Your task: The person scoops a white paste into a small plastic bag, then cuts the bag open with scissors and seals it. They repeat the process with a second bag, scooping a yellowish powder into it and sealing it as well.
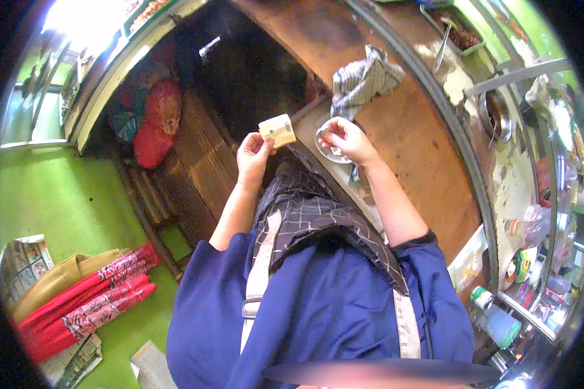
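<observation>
Head view: at far left, red patterned fabric lies on the green floor. Next, my left grip is closed on a flat, pale yellow piece, holding it up. Beside it, my right grip curls over a round dish; I cannot tell whether it pinches anything. Above and rightward, a checked cloth lies on the brown table.

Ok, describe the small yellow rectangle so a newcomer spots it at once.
Start at the brown wooden tabletop right of centre, then go left past the right hand, at a round dish, to the left hand. Pinched there is the small yellow rectangle: flat, pale, bearing dark marks, with corners the round dish lacks.
</observation>
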A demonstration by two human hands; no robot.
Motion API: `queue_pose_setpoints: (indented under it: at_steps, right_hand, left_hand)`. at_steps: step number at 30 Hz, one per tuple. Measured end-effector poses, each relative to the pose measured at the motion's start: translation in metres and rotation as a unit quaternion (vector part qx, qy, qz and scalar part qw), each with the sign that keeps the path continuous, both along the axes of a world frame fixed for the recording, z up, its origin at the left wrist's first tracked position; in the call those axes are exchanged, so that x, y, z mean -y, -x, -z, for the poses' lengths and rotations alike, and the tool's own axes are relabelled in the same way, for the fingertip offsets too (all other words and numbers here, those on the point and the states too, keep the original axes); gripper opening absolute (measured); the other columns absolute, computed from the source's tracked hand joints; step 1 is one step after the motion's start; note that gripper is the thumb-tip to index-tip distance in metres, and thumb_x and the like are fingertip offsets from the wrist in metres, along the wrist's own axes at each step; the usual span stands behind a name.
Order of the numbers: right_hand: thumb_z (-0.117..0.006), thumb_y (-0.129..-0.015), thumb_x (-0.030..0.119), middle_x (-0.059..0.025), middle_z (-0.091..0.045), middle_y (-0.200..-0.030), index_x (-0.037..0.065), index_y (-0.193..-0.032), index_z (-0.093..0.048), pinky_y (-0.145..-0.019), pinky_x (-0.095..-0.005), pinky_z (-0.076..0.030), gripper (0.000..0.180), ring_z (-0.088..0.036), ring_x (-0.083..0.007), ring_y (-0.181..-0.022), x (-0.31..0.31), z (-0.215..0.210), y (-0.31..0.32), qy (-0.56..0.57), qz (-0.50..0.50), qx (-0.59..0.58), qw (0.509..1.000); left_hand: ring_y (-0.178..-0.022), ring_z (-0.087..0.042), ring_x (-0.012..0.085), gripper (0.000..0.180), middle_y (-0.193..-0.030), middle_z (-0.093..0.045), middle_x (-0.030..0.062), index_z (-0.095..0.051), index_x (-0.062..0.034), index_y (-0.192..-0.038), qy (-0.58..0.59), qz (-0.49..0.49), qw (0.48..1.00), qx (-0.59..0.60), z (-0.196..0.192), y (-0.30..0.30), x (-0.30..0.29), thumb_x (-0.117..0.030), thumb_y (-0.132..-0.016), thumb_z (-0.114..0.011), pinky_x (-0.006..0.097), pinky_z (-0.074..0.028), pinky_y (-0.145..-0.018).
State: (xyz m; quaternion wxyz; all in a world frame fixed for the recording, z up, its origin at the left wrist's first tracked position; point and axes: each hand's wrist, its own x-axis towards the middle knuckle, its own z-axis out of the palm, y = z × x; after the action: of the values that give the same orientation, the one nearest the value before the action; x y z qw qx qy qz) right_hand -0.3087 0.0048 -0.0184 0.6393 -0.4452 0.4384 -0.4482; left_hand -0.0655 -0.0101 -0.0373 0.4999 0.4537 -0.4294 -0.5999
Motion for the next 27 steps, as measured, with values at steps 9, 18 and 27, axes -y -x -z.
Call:
queue_pose_setpoints:
  at_steps: [9, 18, 27]
  right_hand:
    - [-0.054, -0.086, 0.008, -0.0058, -0.062, -0.09, -0.001, -0.096, -0.06, -0.077, -0.0265, -0.047, 0.015, -0.058, -0.0124, -0.082, 0.078, -0.135, -0.035, 0.115, -0.034, -0.127, 0.985]
    - [-0.06, -0.082, 0.012, -0.0061, -0.061, -0.094, 0.005, -0.094, -0.064, -0.083, -0.0263, -0.043, 0.014, -0.057, -0.0133, -0.091, 0.309, -0.231, -0.154, 0.327, -0.053, -0.174, 0.927]
    - [-0.059, -0.082, 0.018, -0.0088, -0.065, -0.079, 0.009, -0.096, -0.063, -0.061, -0.0304, -0.049, 0.018, -0.063, -0.0197, -0.07, 0.566, -0.42, -0.291, 0.694, 0.15, -0.327, 0.624]
  left_hand:
    - [-0.075, -0.053, 0.0059, 0.012, -0.081, -0.058, -0.0001, -0.054, -0.0019, -0.09, 0.162, -0.006, 0.985, 0.057, -0.099, -0.001, 0.095, -0.005, -0.081, -0.061, 0.021, -0.043, -0.069]
    - [-0.067, -0.052, 0.0111, 0.013, -0.075, -0.054, 0.0046, -0.057, -0.0021, -0.089, 0.374, -0.08, 0.91, 0.163, -0.209, -0.099, 0.292, -0.006, -0.078, -0.061, 0.024, -0.044, -0.062]
    - [-0.077, -0.051, 0.0105, 0.015, -0.087, -0.053, 0.0055, -0.055, -0.0013, -0.096, 0.427, -0.236, 0.849, 0.203, -0.28, -0.297, 0.426, -0.009, -0.083, -0.056, 0.023, -0.042, -0.07]
